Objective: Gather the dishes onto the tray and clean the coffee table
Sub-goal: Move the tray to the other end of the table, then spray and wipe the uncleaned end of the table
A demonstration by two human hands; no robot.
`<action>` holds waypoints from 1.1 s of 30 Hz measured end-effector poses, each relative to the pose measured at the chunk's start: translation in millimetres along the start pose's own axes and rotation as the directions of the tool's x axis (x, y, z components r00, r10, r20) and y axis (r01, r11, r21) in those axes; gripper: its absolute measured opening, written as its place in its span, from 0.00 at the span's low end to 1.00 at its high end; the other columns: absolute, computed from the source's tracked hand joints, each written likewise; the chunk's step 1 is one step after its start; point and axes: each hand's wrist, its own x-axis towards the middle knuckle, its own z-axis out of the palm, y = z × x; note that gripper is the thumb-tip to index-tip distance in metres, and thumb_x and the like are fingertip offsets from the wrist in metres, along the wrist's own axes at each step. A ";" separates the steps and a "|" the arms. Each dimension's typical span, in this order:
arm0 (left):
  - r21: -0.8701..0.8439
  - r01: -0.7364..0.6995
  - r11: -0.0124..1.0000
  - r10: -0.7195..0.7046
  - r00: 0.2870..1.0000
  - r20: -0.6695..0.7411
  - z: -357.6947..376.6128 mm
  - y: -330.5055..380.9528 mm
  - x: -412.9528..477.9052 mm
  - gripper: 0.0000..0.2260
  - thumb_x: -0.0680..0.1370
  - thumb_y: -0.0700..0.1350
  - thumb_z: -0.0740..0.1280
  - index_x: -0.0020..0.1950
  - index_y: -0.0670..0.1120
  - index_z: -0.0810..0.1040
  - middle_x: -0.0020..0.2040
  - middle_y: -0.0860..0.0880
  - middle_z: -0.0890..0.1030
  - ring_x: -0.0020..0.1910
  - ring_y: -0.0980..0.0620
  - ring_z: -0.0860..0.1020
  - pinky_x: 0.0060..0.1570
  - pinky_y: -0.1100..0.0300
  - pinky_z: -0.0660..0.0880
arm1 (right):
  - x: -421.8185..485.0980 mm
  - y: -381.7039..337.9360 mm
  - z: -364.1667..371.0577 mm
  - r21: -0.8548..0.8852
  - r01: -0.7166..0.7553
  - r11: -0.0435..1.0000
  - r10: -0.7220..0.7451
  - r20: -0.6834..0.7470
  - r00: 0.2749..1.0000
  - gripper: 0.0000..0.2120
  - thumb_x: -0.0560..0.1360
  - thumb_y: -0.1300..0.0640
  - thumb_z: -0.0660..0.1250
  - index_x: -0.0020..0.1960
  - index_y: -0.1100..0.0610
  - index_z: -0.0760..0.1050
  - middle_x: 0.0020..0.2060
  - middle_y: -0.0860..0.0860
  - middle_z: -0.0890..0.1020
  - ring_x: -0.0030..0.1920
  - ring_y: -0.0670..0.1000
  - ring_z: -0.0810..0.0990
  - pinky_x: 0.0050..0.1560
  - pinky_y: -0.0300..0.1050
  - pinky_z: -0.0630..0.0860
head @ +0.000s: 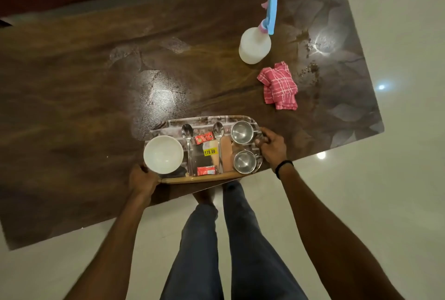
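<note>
Gathering looks done: bowl [163, 154], two cups [241, 132], spoons [187, 131] all on tray [199, 180] at bench [72, 83] near edge, both hands' fingers [261, 140] wrapped on tray ends; wipe pending, with spray [255, 45], cloth [278, 85], crumbs [310, 68] beyond tray.

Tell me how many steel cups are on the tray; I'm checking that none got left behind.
2. One round steel cup sits at the tray's far right corner; the other steel cup sits just nearer, at the near right corner. None shows elsewhere on the brown table.
</note>
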 end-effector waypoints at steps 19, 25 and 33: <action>-0.001 -0.590 0.808 0.536 0.734 -0.417 50.7 144.0 -22.4 0.21 0.71 0.30 0.56 0.58 0.48 0.71 0.48 0.50 0.73 0.42 0.55 0.73 0.47 0.66 0.73 | 72.6 -44.4 -60.0 -0.436 0.165 0.885 -0.307 -0.281 0.909 0.18 0.78 0.51 0.66 0.66 0.56 0.75 0.59 0.60 0.74 0.63 0.61 0.69 0.63 0.45 0.64; 0.157 -0.726 0.670 0.734 0.679 0.010 190.2 244.5 -27.6 0.32 0.71 0.45 0.72 0.73 0.47 0.64 0.67 0.44 0.70 0.65 0.45 0.71 0.64 0.46 0.73 | 130.0 -77.5 -41.5 -0.607 0.221 0.764 -0.364 -0.122 0.923 0.38 0.73 0.37 0.68 0.77 0.50 0.59 0.75 0.63 0.61 0.76 0.65 0.57 0.74 0.63 0.60; 0.163 -0.699 0.696 0.716 0.659 -0.230 288.6 314.5 -53.5 0.33 0.73 0.55 0.75 0.70 0.37 0.68 0.67 0.40 0.75 0.63 0.56 0.68 0.55 0.88 0.51 | 131.3 -40.1 -62.3 -0.632 0.246 0.735 -0.396 -0.106 0.912 0.29 0.77 0.41 0.64 0.75 0.48 0.63 0.73 0.61 0.66 0.71 0.62 0.67 0.70 0.60 0.67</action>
